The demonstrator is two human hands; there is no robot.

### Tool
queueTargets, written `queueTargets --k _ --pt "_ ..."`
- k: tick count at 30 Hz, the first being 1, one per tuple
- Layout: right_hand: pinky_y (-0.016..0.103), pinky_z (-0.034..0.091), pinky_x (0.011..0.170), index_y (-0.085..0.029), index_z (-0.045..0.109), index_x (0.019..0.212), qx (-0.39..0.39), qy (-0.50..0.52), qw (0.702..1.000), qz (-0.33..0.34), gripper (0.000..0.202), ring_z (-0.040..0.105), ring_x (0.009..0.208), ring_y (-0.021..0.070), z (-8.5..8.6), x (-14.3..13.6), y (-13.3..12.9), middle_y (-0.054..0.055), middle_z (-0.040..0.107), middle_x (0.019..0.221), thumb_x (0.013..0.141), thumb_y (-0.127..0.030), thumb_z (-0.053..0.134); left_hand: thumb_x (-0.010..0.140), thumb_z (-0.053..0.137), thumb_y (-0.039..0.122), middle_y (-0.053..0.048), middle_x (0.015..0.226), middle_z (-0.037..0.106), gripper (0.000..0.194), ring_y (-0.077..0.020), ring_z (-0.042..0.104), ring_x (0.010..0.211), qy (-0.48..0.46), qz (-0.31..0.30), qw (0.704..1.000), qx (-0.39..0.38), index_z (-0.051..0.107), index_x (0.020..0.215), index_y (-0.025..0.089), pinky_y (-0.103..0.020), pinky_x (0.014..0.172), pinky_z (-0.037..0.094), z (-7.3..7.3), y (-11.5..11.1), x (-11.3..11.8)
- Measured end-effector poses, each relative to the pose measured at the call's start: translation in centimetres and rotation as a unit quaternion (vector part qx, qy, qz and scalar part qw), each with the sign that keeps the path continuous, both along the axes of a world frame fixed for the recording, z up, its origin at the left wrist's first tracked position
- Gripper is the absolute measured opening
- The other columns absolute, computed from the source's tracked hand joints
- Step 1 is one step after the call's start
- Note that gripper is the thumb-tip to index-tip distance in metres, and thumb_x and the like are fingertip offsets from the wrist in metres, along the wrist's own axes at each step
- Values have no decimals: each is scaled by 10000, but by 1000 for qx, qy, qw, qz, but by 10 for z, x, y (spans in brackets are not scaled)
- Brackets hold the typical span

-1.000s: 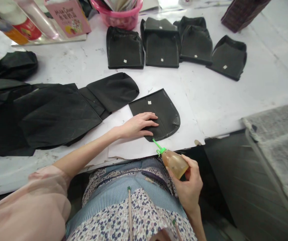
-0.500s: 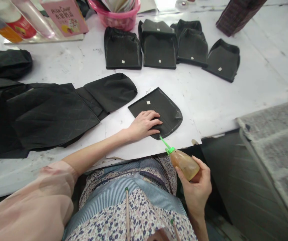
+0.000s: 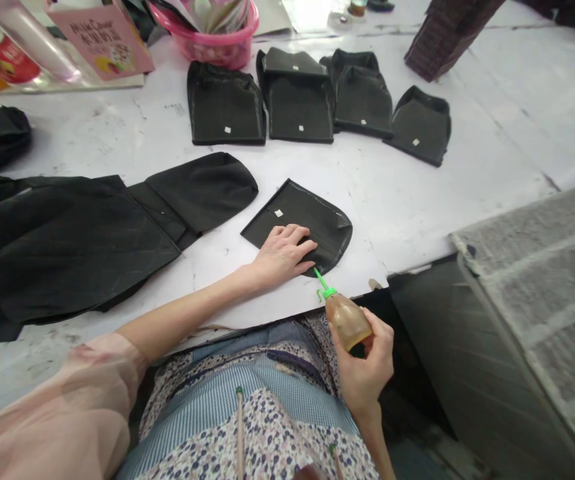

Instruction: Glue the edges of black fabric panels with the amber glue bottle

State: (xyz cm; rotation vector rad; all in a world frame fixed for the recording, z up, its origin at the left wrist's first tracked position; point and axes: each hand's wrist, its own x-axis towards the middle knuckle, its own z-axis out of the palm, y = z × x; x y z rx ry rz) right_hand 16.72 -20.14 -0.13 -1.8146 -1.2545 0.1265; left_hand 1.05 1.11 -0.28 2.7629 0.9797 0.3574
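My left hand (image 3: 287, 253) lies with fingers spread on a black fabric pocket piece (image 3: 312, 217), pressing it to the white table. This piece has one straight edge, a rounded end and a small white tag. In my right hand (image 3: 367, 360) is a squeeze bottle of amber glue (image 3: 347, 320) with a green nozzle, tilted. The nozzle tip reaches the edge of the black piece, close to my left fingertips; whether it touches is too small to tell. A shiny line runs along the curved edge of the piece.
Several similar black pieces (image 3: 227, 107) lie in a row farther back. Larger black fabric (image 3: 77, 247) spreads at the left. A pink basket (image 3: 207, 40), a pink box (image 3: 102, 40) and a dark block (image 3: 447, 33) stand behind. A grey cloth-covered surface (image 3: 542, 267) is at the right.
The view has shifted, so everything sits a little farther left. The bottle's nozzle stays at the piece's edge near my left fingers, and both hands keep their hold.
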Motion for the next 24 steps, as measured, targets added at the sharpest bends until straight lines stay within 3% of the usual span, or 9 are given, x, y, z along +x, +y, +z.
queueTargets --k 9,24 --pt "413 591 883 -181 586 1309 -2 -40 999 -15 555 662 1049 266 7 2 -9 125 650 1153 823 -261 842 935 659 477 -115 1266 612 356 -303 543 1141 47 22 998 26 674 1177 217 -425 868 398 4 -3 14" --pt "420 585 844 -168 586 1296 16 -50 997 -59 559 653 1032 280 -3 11 -1 136 646 1138 821 -305 845 964 609 481 -133 1239 598 398 -308 539 1097 92 27 995 22 641 1236 192 -401 799 396 10 -8 20"
